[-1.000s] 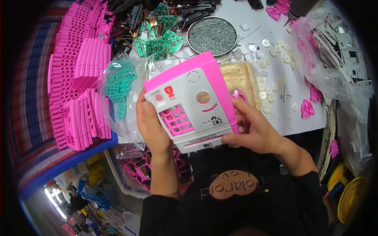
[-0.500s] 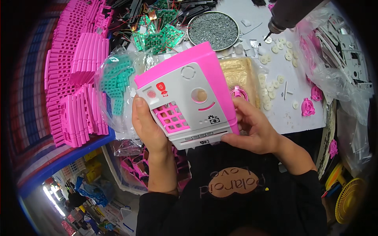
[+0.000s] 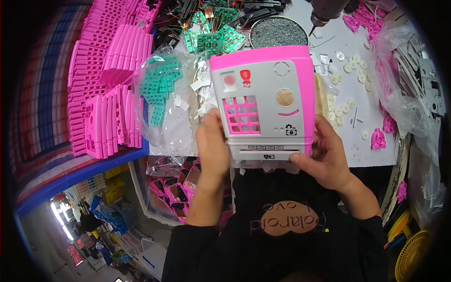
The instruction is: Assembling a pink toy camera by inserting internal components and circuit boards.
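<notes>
A pink and grey plastic toy cash-machine front panel [image 3: 263, 117] is held up over the table, its printed grey face toward me. It has a pink keypad grid, a round hole and a slot along the bottom. My right hand [image 3: 326, 155] grips its lower right corner, thumb on the grey face and the other fingers round the pink side. My left hand [image 3: 212, 145] is beside the panel's left edge, blurred; its fingers are partly hidden, and whether it still grips the edge is unclear.
Stacked pink panels [image 3: 108, 117] stand at left near bagged green keypad pieces [image 3: 162, 84]. Green circuit boards [image 3: 221, 40] and a round tray of screws [image 3: 279, 33] lie behind. An electric screwdriver [image 3: 322, 16] hangs above. White discs [image 3: 359, 70] and pink rings [image 3: 378, 139] lie at right.
The panel has turned from tilted to nearly upright in view. My left hand has slid down along its left edge, while my right hand keeps the lower right corner. The view has shifted slightly.
</notes>
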`<state>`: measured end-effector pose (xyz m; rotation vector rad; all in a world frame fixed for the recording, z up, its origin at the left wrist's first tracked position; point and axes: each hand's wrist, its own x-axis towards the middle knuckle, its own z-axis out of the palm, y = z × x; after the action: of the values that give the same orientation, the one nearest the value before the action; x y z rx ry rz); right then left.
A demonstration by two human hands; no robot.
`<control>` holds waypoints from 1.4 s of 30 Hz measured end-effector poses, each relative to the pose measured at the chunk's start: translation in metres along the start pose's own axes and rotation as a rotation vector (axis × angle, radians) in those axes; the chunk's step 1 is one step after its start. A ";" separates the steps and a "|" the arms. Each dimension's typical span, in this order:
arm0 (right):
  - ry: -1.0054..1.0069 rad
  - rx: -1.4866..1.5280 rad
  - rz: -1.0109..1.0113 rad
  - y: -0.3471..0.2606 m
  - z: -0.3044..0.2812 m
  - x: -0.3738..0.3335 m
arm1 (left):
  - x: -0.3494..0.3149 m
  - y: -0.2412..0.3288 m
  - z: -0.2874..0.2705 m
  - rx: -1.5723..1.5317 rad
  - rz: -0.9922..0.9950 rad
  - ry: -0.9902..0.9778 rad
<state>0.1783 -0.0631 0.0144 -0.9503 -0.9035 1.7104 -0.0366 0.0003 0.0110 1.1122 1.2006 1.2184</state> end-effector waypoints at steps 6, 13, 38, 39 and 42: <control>-0.045 0.029 -0.018 0.003 0.000 0.000 | -0.008 -0.019 0.002 0.163 0.177 0.091; -0.047 0.165 0.091 0.012 -0.022 -0.008 | 0.007 0.007 -0.004 0.124 0.060 -0.183; 0.140 -1.334 -0.914 -0.027 -0.083 0.045 | 0.049 0.022 -0.014 0.624 0.907 -0.625; 0.113 -1.378 -0.911 -0.016 -0.089 0.038 | 0.042 0.010 -0.018 0.620 0.865 -0.681; -0.017 -1.460 -0.751 -0.004 -0.091 0.018 | 0.025 -0.010 -0.023 0.735 0.838 -0.742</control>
<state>0.2564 -0.0310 -0.0242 -1.1773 -2.2287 0.2142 -0.0592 0.0241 -0.0018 2.5135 0.5683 0.7485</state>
